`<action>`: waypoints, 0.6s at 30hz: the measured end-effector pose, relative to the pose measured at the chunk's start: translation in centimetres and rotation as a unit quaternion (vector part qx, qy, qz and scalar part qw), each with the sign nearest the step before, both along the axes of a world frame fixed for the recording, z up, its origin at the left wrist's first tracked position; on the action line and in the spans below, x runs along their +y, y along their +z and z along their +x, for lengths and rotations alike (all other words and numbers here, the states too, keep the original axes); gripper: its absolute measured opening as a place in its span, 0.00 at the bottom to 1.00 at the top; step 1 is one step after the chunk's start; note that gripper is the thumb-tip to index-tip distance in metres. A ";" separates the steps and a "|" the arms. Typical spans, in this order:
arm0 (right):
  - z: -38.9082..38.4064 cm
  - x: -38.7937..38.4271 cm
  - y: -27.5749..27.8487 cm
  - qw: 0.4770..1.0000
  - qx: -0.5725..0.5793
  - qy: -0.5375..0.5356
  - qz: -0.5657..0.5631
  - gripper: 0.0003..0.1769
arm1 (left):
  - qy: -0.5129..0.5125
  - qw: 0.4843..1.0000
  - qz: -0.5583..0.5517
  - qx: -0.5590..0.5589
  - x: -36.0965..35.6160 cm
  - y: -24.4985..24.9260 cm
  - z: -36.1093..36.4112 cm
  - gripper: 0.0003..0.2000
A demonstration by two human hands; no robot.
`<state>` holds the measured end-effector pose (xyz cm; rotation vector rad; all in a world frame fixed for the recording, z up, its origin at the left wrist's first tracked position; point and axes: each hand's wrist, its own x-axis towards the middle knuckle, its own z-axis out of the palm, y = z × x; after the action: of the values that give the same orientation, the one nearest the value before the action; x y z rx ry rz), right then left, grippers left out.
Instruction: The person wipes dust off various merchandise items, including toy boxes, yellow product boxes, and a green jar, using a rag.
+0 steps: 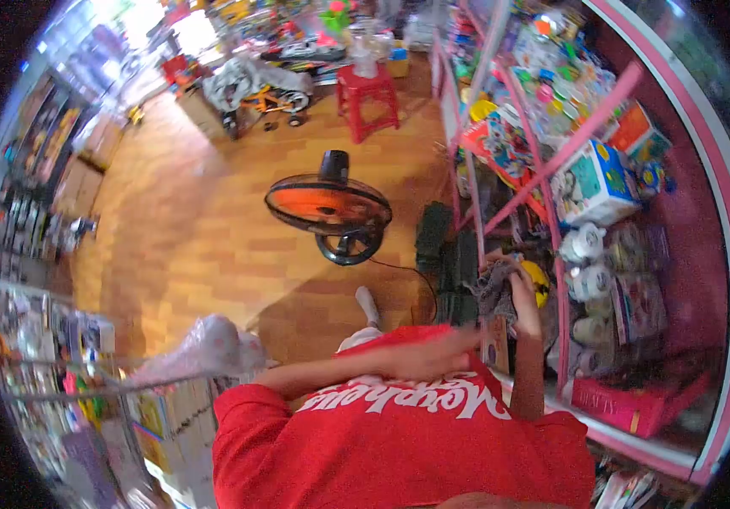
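Note:
My right hand (523, 293) is at the pink-framed shelving on the right, its fingers closed on a bunched dark grey cloth (494, 290). What kind of cloth it is I cannot make out. A round yellow thing (536, 283) sits just beyond that hand. Across the front of my red shirt reaches my left arm, and my left hand (437, 353) is blurred, with its fingers apparently stretched out towards the right. Nothing shows in it.
A black and orange fan (328, 206) stands on the wooden floor, its cable trailing right. Dark green folded bundles (434, 233) lie beside the shelving, which holds boxes and toys. Farther back is a red stool (368, 102). A plastic-wrapped bundle (212, 346) is at left.

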<state>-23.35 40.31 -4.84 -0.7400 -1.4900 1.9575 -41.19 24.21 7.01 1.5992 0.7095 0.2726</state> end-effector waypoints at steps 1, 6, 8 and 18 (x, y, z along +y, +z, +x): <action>-0.7 0.1 -0.3 0.999 0.022 0.019 -0.015 0.17 | -0.029 1.000 -0.009 0.001 -0.3 1.7 -0.1 0.32; -3.1 -1.3 -0.9 0.993 0.005 0.094 -0.070 0.16 | 0.147 0.984 0.042 -0.097 -5.8 -8.1 6.3 0.32; -3.5 -2.1 -0.5 0.990 0.007 0.114 -0.081 0.16 | 0.208 0.973 0.050 -0.088 -7.2 -10.7 7.1 0.31; 0.9 -2.5 -5.3 0.994 -0.021 -0.031 -0.104 0.20 | 0.180 0.971 0.030 -0.153 -10.3 -12.7 3.0 0.35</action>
<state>-22.45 37.84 -10.18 -0.9104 -1.2809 2.0820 -38.15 13.91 -5.69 1.4348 0.7513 0.7960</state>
